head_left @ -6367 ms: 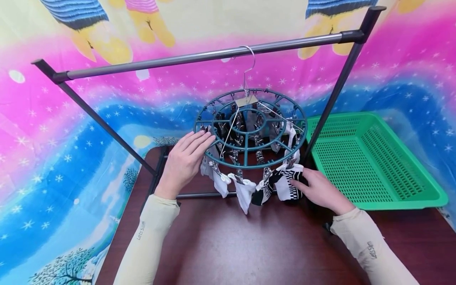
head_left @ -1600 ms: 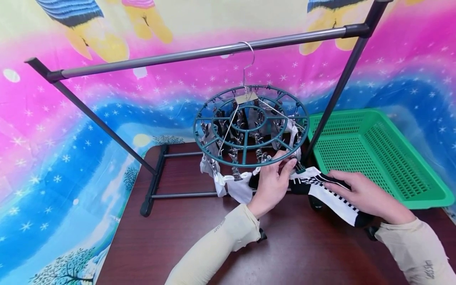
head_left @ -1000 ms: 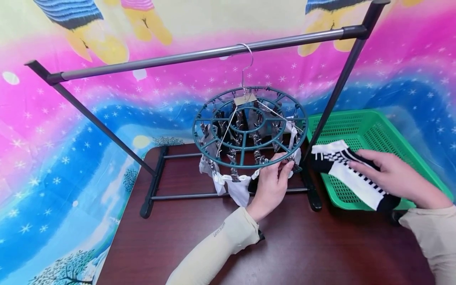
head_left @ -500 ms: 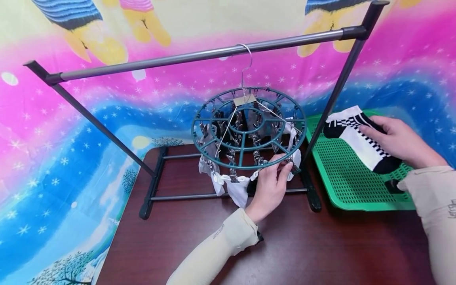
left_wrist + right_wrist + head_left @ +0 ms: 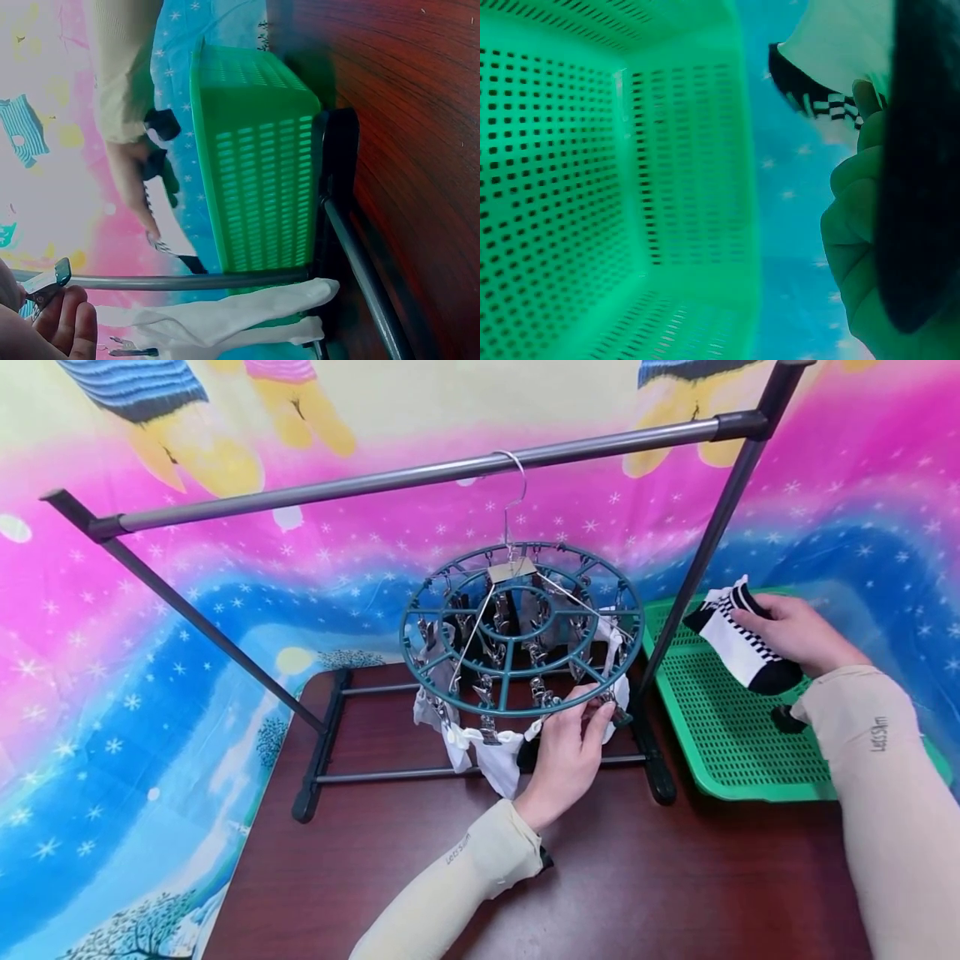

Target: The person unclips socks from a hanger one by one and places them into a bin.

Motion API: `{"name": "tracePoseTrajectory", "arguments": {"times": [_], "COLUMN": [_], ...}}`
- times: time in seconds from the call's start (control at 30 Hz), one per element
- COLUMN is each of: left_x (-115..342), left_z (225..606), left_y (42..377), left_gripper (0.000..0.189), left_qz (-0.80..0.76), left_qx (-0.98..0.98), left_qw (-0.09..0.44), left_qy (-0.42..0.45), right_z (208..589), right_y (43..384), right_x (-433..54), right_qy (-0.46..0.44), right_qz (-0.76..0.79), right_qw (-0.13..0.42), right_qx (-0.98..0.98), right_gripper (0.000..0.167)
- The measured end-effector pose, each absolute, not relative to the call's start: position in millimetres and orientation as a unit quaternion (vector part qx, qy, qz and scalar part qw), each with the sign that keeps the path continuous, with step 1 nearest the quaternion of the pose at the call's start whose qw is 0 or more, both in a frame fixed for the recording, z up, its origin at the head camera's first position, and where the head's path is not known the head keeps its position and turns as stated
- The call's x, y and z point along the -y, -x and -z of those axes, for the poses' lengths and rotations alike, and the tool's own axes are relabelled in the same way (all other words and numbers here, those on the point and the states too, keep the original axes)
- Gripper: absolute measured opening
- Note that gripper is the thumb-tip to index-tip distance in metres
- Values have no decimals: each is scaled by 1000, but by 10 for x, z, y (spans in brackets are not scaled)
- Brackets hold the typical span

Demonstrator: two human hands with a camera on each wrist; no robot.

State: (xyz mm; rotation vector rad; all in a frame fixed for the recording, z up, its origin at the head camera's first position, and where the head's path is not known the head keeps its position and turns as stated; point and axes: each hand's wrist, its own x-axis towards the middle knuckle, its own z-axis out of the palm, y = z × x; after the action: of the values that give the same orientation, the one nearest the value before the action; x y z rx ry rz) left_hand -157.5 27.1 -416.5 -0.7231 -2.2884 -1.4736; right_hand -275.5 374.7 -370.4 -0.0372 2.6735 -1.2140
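A round green hanger with metal clips hangs by its hook from the rack. My left hand is at its front right rim, pinching a clip between thumb and fingers; this clip bears no sock. In my right hand is a black-and-white checkered sock, gripped at its side and held above the green basket. White socks dangle from clips left of my left hand, and a black one is partly hidden behind that hand.
The dark rack bar spans above the hanger, and its right post stands between hanger and basket. Rack feet rest on the brown table. A patterned cloth covers the wall behind.
My left hand went from the hanger's left rim to the front right clip. The checkered sock came off there; my right hand carried it rightward over the basket, then slightly back left.
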Motion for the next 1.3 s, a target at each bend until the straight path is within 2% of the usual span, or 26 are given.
{"name": "tracePoseTrajectory", "arguments": {"times": [0.27, 0.43, 0.77, 0.97, 1.3], "left_x": [-263, -264, -249, -249, -247], "left_z": [4152, 4148, 4174, 4176, 4167], "left_y": [1573, 1566, 1574, 1581, 1573], "left_gripper": [29, 29, 29, 27, 29], "left_qz": [513, 517, 521, 515, 513], "left_qx": [805, 803, 799, 803, 804], "left_qw": [157, 155, 160, 159, 158], "left_qy": [253, 254, 253, 254, 257], "right_z": [3994, 4096, 4257, 4389, 4519], "right_y": [2970, 3055, 3127, 3137, 3091], "right_x": [-3667, -3591, -3609, -3657, -3736], "right_qy": [0, 15, 50, 64, 43], "right_qz": [441, 426, 343, 329, 307], "right_qw": [180, 203, 256, 270, 286], "right_qx": [-879, -882, -902, -903, -907], "right_gripper": [59, 56, 74, 71, 83]}}
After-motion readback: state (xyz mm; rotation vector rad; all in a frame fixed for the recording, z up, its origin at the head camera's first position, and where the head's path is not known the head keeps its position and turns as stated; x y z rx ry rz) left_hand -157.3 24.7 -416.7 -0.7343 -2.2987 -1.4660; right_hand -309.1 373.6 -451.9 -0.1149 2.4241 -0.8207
